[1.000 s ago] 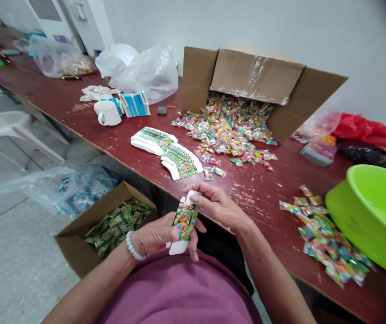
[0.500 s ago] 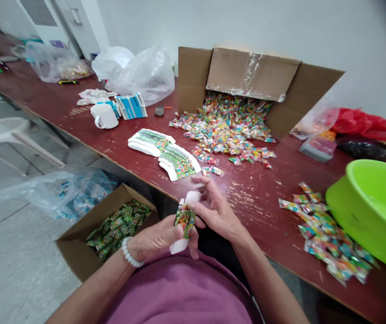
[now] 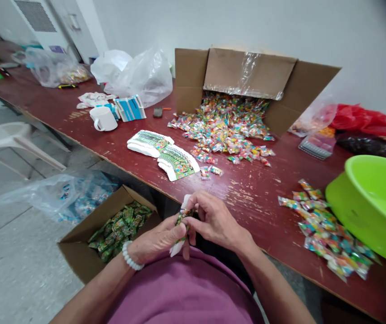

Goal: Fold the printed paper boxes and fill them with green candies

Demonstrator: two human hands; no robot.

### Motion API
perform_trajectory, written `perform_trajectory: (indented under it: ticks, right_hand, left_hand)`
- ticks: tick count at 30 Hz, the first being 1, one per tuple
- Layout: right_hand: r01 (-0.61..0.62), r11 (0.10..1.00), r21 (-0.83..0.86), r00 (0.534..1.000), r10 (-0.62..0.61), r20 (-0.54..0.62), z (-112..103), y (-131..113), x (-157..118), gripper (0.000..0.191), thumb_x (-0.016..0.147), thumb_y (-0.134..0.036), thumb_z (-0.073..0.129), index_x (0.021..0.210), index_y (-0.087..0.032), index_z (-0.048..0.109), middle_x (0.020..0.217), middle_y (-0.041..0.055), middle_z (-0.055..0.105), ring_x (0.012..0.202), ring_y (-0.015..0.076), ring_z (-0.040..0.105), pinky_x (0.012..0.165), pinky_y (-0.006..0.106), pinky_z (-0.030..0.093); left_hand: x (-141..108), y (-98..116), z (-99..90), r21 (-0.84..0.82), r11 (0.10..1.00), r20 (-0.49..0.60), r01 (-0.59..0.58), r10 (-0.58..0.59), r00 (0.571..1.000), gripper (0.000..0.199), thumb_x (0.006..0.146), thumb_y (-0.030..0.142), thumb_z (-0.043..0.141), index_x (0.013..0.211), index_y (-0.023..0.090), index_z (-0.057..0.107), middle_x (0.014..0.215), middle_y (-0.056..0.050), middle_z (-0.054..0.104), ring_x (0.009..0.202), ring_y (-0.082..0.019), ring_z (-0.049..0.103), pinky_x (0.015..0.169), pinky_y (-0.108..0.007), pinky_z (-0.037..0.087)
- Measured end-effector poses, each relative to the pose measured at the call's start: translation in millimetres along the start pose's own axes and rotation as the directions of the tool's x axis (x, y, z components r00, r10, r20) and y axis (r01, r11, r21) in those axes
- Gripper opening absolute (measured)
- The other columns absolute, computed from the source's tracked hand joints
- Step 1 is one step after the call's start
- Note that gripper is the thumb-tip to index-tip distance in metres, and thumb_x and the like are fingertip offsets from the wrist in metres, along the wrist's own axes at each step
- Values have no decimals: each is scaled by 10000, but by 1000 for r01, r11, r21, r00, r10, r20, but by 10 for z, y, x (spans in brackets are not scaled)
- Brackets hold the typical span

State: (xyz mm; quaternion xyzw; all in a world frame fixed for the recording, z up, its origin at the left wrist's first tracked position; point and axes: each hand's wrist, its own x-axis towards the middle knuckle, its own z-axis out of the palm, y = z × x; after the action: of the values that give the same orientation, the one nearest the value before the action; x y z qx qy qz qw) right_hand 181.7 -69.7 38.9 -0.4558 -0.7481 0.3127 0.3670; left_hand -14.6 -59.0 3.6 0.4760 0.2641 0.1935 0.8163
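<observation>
A small green printed carton (image 3: pixel 182 218) with white end flaps is between my hands, above my lap and in front of the table edge. My left hand (image 3: pixel 165 235), with a pale bead bracelet at the wrist, is closed round its lower part. My right hand (image 3: pixel 213 221) has its thumb and fingers bent onto the upper end, near the white flap; the fingers hide much of the print. Flat green cartons (image 3: pixel 178 163) lie fanned in two stacks on the table. Wrapped candies (image 3: pixel 226 128) spill from a large cardboard box (image 3: pixel 252 74) behind them.
To my right stand a lime-green basin (image 3: pixel 365 211) and a pile of wrapped candies (image 3: pixel 329 231). Low at my left, a cardboard box (image 3: pixel 78 258) holds filled green cartons (image 3: pixel 120 229). A white mug (image 3: pixel 104 119) and plastic bags (image 3: pixel 145 76) sit farther back on the table.
My right hand's fingers, spread before, have folded in onto the carton's upper end. The carton has turned to a narrower side. My left hand keeps its hold.
</observation>
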Motion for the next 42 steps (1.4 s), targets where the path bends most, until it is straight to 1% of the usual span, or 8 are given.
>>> perform_trajectory:
  ticks: [8, 14, 18, 23, 28, 32, 35, 42]
  right_hand:
    - [-110, 980, 163, 951, 56, 303, -144, 38, -7, 155, 865, -208, 659, 948, -229, 529, 707, -55, 580, 594, 109, 513, 551, 233, 359]
    - [-168, 954, 250, 966, 210, -151, 111, 201, 13, 296, 791, -319, 774, 1023, -228, 616, 861, -2, 637, 666, 124, 532, 594, 244, 423]
    - [-274, 841, 466, 950, 313, -8, 266, 254, 16, 235, 904, -420, 621, 851, -191, 634, 679, -14, 615, 573, 128, 557, 540, 247, 435]
    - [-285, 901, 327, 920, 353, -172, 231, 293, 38, 280, 897, -413, 624, 730, -189, 630, 640, -16, 606, 598, 133, 549, 561, 248, 416]
    - [-225, 786, 576, 912, 378, -160, 356, 315, 51, 364, 871, -345, 671, 1196, -235, 548, 842, -16, 661, 756, 152, 627, 715, 274, 505]
    - [-114, 675, 729, 858, 437, -271, 536, 258, 33, 381, 839, -335, 709, 1171, -245, 546, 870, -11, 648, 805, 149, 622, 761, 273, 509]
    - [-101, 685, 722, 842, 445, -305, 569, 234, 16, 281, 818, -353, 734, 1055, -227, 650, 857, -4, 654, 782, 148, 599, 745, 270, 499]
    - [-262, 585, 768, 853, 512, -99, 509, 328, 30, 300, 815, -479, 734, 863, -183, 750, 783, 12, 700, 709, 152, 584, 723, 294, 481]
  left_hand:
    - [58, 122, 32, 111, 990, 100, 91, -102, 990, 451, 795, 580, 717, 860, 140, 638, 710, -34, 653, 601, -138, 594, 633, -257, 472]
    - [90, 90, 39, 128, 991, -242, 37, -5, 970, 354, 823, 473, 717, 868, 128, 653, 701, -41, 672, 494, -142, 619, 512, -252, 497]
    - [132, 51, 44, 97, 995, -316, 28, 4, 949, 381, 841, 498, 690, 842, 118, 657, 723, -63, 687, 604, -170, 656, 591, -275, 519]
    - [156, 23, -14, 313, 948, -449, -61, 204, 870, 411, 828, 406, 736, 1141, 175, 606, 1010, -52, 710, 857, -174, 655, 744, -269, 531]
    - [122, -12, 74, 255, 951, -519, -173, 286, 806, 724, 845, 332, 731, 1435, 287, 314, 1153, -59, 693, 923, -196, 687, 773, -318, 579]
    - [110, -2, 137, 254, 944, -514, -213, 318, 797, 710, 877, 320, 694, 1479, 318, 317, 1372, -88, 593, 1082, -219, 659, 843, -308, 570]
    - [104, 16, 105, 238, 952, -503, -194, 292, 813, 634, 877, 349, 691, 1422, 289, 375, 1266, -83, 647, 959, -203, 684, 787, -306, 580]
    - [105, 3, 36, 73, 987, -493, -141, 159, 855, 463, 839, 421, 732, 1156, 277, 427, 789, 41, 662, 623, -124, 628, 551, -199, 501]
